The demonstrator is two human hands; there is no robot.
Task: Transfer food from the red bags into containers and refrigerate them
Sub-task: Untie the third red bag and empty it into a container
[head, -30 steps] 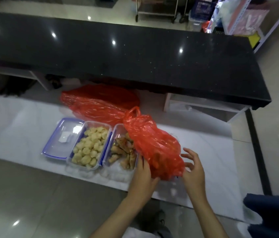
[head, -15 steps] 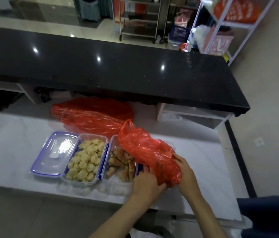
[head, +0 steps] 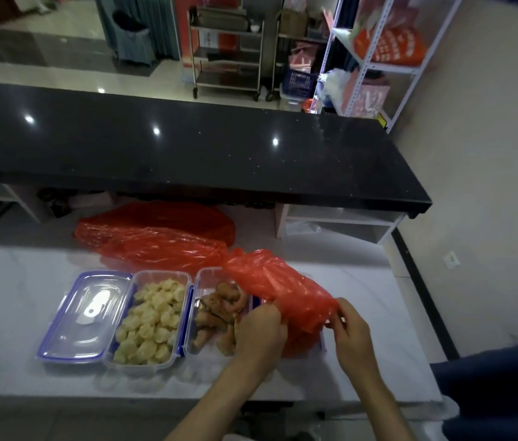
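Head view: second bag nearly emptied

I see my left hand (head: 259, 332) and right hand (head: 351, 332) pinching the crumpled red plastic bag (head: 283, 288) over the clear container of brown fried pieces (head: 216, 310). Beside it, the clear container of pale dumplings (head: 152, 319) looks filled. Lidding and refrigerating remain.

On the white marble counter (head: 22, 300) before us lie, from left to right, a blue-rimmed clear plastic lid (head: 84, 316), a clear plastic container of pale dumplings (head: 152, 319), a clear plastic container of brown fried pieces (head: 216, 310) and a crumpled red plastic bag (head: 286, 291) overlapping that container's right side. Behind them lies a flattened red plastic bag (head: 159, 237), under the black stone upper counter (head: 187, 148).
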